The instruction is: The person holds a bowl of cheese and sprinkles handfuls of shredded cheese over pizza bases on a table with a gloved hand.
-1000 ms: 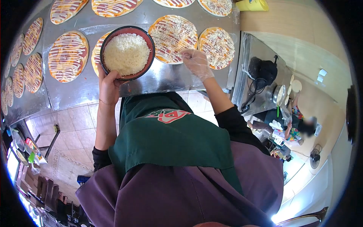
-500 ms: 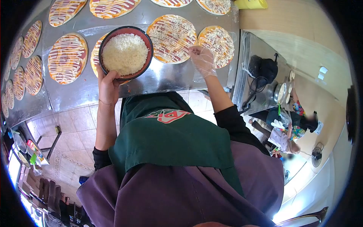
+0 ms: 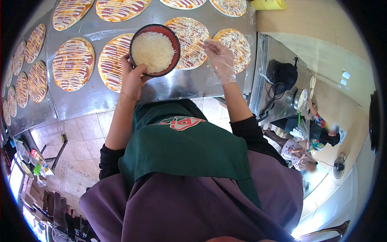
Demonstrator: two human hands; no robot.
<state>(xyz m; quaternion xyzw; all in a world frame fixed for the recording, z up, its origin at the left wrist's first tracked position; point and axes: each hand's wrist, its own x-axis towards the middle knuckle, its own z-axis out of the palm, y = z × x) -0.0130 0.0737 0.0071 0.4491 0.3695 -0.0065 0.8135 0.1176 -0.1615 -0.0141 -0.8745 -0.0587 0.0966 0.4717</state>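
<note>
The left hand [image 3: 135,78] clamps one bowl [image 3: 176,46] of white shreds by its rim above the desk [image 3: 76,103], between two pizzas [image 3: 189,30]. The gloved right hand [image 3: 221,62] hovers near two crumb-topped ones; whether its fingertips meet, I cannot tell.

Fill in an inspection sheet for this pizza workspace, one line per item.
Surface: metal table, smudged, with wrinkled clear film in places.
Job's things: bowl of white crumbs; drizzled pizzas in rows, those at right sprinkled with crumbs.
Clutter: yellow container beyond the table's right edge; black object on the side table.
Hands: left hand bare, holding the bowl; right hand in a clear glove by the two right pizzas, contents unclear.
Cables: thin dark cord beside the black object.
Surroundings: tiled floor, other people at right, fan.
Spills on floor: nothing seen.
</note>
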